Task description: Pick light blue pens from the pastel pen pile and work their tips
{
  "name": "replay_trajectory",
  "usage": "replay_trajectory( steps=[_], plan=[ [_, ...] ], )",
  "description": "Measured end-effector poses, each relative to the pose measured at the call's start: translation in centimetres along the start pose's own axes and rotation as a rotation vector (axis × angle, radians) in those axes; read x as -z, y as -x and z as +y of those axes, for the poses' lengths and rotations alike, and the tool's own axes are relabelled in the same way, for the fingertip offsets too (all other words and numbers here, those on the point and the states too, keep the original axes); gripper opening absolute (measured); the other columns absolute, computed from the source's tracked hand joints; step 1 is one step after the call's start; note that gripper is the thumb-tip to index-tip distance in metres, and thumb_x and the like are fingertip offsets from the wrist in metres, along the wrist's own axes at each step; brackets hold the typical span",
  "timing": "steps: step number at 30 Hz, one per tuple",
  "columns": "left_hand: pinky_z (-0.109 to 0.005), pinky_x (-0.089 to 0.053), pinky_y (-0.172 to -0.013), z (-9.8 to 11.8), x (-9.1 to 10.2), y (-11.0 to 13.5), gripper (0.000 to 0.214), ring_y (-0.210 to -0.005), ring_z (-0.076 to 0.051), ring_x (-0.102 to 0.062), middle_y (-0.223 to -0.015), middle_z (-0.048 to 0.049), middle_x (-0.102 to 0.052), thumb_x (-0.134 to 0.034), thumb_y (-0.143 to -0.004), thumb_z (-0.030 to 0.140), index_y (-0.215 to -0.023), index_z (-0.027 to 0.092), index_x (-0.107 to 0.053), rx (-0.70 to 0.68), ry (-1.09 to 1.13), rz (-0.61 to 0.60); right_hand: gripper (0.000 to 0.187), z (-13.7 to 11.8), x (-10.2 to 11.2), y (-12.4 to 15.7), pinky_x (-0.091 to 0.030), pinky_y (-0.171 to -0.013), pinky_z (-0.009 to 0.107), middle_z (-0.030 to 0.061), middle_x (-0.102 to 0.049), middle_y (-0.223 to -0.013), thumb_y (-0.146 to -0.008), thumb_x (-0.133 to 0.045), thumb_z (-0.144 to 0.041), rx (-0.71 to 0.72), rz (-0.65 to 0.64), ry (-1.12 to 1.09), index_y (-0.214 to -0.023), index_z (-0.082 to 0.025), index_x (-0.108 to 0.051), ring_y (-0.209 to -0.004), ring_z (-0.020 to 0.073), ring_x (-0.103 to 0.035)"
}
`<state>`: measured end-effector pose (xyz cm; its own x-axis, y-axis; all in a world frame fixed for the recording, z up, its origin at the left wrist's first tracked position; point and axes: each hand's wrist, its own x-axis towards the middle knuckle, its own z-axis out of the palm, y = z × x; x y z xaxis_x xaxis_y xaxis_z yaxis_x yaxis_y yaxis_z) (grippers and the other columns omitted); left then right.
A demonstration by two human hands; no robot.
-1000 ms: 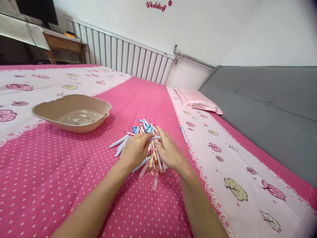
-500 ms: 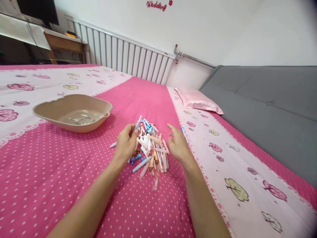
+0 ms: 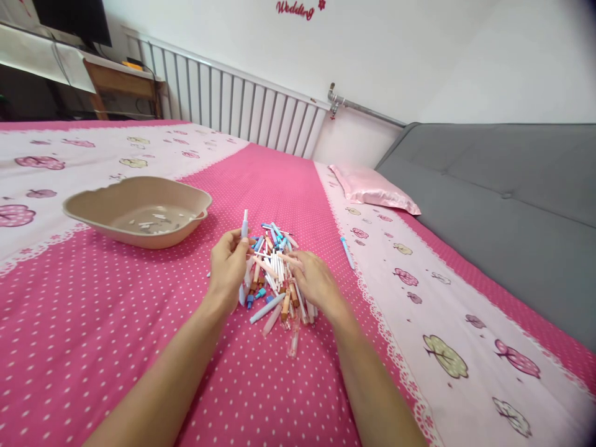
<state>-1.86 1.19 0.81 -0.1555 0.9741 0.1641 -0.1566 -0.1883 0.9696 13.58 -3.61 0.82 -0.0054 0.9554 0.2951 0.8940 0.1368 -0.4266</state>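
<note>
Upright between the thumb and fingers of my left hand (image 3: 228,264) is a pale blue pen barrel (image 3: 244,226), a white piece showing at its top. My right hand (image 3: 316,279) reaches into the right side of a pile of pen parts (image 3: 277,267), its fingers drawn together beside a peach barrel (image 3: 289,259); whatever they grip is hidden. White sticks, pink and blue barrels, brown and clear pieces and small blue caps make up the pile. A lone light blue pen (image 3: 347,253) lies to the right.
A beige basin (image 3: 135,236) with small white pieces inside stands on the pink dotted bedspread (image 3: 261,385), left of the pile. Farther back are a pink pillow (image 3: 372,189), a grey headboard (image 3: 503,205) and a white radiator (image 3: 223,93).
My right hand has moved left and down from beside the pile onto its parts, its fingers closing. The barrel in my left hand has shifted left and turned more upright.
</note>
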Motion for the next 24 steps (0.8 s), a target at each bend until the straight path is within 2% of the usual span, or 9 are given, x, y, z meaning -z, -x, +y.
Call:
replay_trajectory(
  steps=[4,9,14,19,24],
  plan=[
    [-0.026,-0.041,-0.063,0.1,0.0,0.0,0.024,-0.066,-0.012,-0.053,-0.083,-0.0042,-0.064,-0.054,-0.072,0.027,-0.090,0.014,-0.060,0.012,0.020,0.001,0.040,1.2,-2.5,-0.9,-0.033,-0.101,0.035,0.0132,-0.052,-0.128,-0.092,-0.038,-0.032,0.062,0.098,0.000,-0.125,-0.014,-0.052,-0.119,0.0210,-0.045],
    [-0.026,-0.042,-0.060,0.1,0.0,0.2,0.023,-0.066,-0.013,-0.053,-0.082,-0.0045,-0.063,-0.054,-0.071,0.028,-0.088,0.014,-0.060,0.004,0.000,-0.004,0.045,1.4,-4.8,-1.1,-0.025,-0.105,0.040,0.0121,-0.046,-0.135,-0.094,-0.031,-0.039,0.097,0.112,0.101,-0.132,-0.019,-0.044,-0.127,0.0224,-0.035],
    [-0.026,-0.042,-0.064,-0.1,-0.1,0.2,0.022,-0.068,-0.013,-0.055,-0.081,-0.0038,-0.063,-0.054,-0.072,0.028,-0.088,0.014,-0.060,-0.007,-0.006,-0.012,0.048,0.7,-5.3,-1.4,-0.029,-0.100,0.040,0.0121,-0.045,-0.133,-0.093,-0.028,-0.045,0.061,0.144,0.182,-0.134,-0.023,-0.042,-0.121,0.0246,-0.039],
    [-0.027,-0.042,-0.064,-0.1,-0.2,0.3,0.022,-0.068,-0.014,-0.056,-0.080,-0.0035,-0.064,-0.054,-0.071,0.028,-0.087,0.014,-0.060,-0.010,0.002,-0.015,0.047,0.7,-5.5,-1.9,-0.030,-0.095,0.041,0.0099,-0.051,-0.127,-0.093,-0.026,-0.048,-0.002,0.100,0.227,-0.130,-0.028,-0.046,-0.111,0.0252,-0.045],
    [-0.027,-0.042,-0.065,-0.1,-0.3,0.4,0.020,-0.068,-0.014,-0.056,-0.079,-0.0036,-0.064,-0.053,-0.072,0.027,-0.086,0.014,-0.060,-0.017,-0.019,-0.019,0.046,1.0,-5.6,-1.9,-0.025,-0.098,0.043,0.0107,-0.052,-0.127,-0.092,-0.028,-0.048,-0.015,0.097,0.242,-0.125,-0.024,-0.050,-0.114,0.0262,-0.043]
  ],
)
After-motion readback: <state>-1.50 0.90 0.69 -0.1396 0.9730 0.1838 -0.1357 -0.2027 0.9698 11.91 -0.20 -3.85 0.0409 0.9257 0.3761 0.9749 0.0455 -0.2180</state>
